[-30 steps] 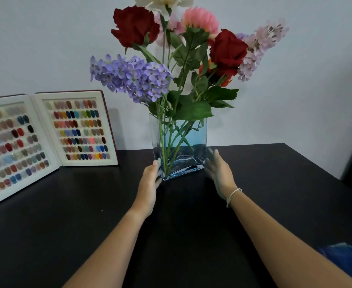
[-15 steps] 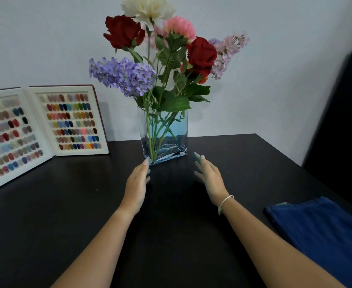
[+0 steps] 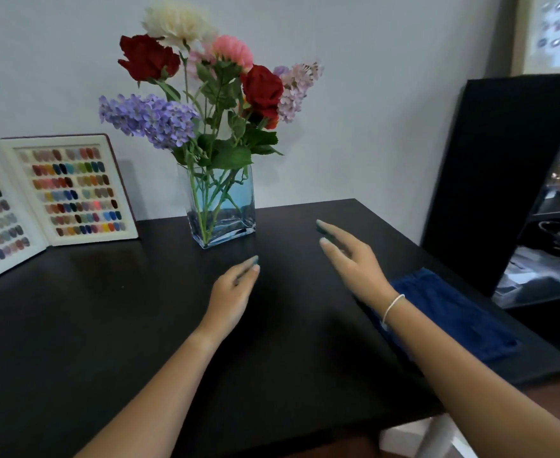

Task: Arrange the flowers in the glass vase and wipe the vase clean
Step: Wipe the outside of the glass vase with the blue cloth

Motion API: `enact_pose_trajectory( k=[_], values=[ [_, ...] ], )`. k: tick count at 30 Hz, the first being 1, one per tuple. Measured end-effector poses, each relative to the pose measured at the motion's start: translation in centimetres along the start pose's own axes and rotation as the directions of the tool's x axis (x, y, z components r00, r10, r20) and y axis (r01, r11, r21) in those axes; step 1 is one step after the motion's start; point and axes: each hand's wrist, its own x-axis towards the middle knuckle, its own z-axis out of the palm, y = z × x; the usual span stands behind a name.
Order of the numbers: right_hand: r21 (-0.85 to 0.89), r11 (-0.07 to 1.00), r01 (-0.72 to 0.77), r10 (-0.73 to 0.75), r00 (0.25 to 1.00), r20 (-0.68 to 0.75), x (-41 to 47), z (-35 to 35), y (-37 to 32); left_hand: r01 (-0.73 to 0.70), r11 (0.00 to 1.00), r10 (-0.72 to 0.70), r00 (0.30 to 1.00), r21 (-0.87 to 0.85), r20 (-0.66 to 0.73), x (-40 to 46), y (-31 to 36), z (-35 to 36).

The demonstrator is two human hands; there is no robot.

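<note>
Although many small colour samples fill the sample book [image 3: 70, 190] at the far left, no brand, label or readable writing shows on it or on anything else. The book stands open against the pale wall [image 3: 371, 94], with its lower edge on the black tabletop [image 3: 73, 325].

The glass vase [image 3: 221, 208] stands upright on the tabletop at the far side, close to the wall and just right of the book. It is rectangular and tinted blue, and green stems cross inside it. The flowers [image 3: 205, 77] rise from it: two dark red roses, a white bloom, a pink one, and purple and pale pink clusters.

The left hand [image 3: 234, 290] is loose with fingers stretched, near the vase but apart from it, and it grasps nothing. The right hand [image 3: 353, 259] is also released, fingers spread, to the right of the vase and not touching it. A thin white bracelet [image 3: 392, 307] is on the right wrist.

A dark blue cloth [image 3: 453, 312] lies flat on the tabletop at the right, partly behind the right forearm. A black shelf unit [image 3: 503, 160] stands further right, and its contents are blurred.
</note>
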Motion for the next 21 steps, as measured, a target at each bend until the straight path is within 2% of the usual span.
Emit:
enact_pose_trajectory(
  k=[5,10,13,17,21],
  values=[
    [-0.271,0.962,-0.032,0.035,0.999,0.008,-1.1,-5.7,0.9,-0.042,0.993,0.033,0.996,0.112,0.081,0.0,1.1,5.1],
    [-0.519,0.839,-0.165,0.173,0.984,-0.033,-2.7,-11.2,3.5,-0.125,0.939,0.053,0.973,0.319,0.226,0.2,1.9,10.9],
    [-0.601,0.754,-0.265,0.277,0.958,-0.074,-3.3,-13.3,4.9,-0.153,0.877,0.019,0.958,0.455,0.287,0.6,2.3,13.3],
    [-0.706,0.627,-0.329,0.366,0.925,-0.106,-3.6,-14.6,6.0,-0.135,0.838,-0.040,0.951,0.529,0.306,1.3,3.1,14.8],
    [-0.718,0.596,-0.359,0.407,0.906,-0.116,-3.1,-14.3,6.0,-0.114,0.819,-0.131,0.917,0.562,0.377,1.8,3.9,15.2]
  ],
)
